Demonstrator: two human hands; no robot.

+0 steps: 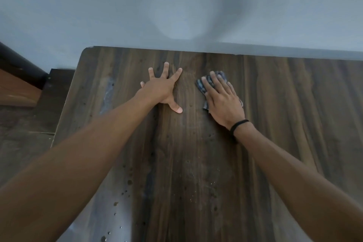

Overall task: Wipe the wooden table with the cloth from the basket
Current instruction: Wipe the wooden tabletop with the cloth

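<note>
The dark wooden table (pixel 284 104) fills most of the view, its far edge against a pale wall. My right hand (pixel 222 102) lies flat with straight fingers on a small blue-grey patterned cloth (pixel 201 86), pressing it onto the tabletop near the far edge. Most of the cloth is hidden under the palm. My left hand (pixel 164 87) rests on the bare wood to the left of the cloth, fingers spread wide, holding nothing. Small spots and specks mark the wood nearer to me. No basket is in view.
The table's left edge and rounded far-left corner (pixel 86 51) stand beside a dark floor (pixel 25 133). A pale wall (pixel 176 6) rises directly behind the table. A brown piece of furniture (pixel 15 88) sits at the far left.
</note>
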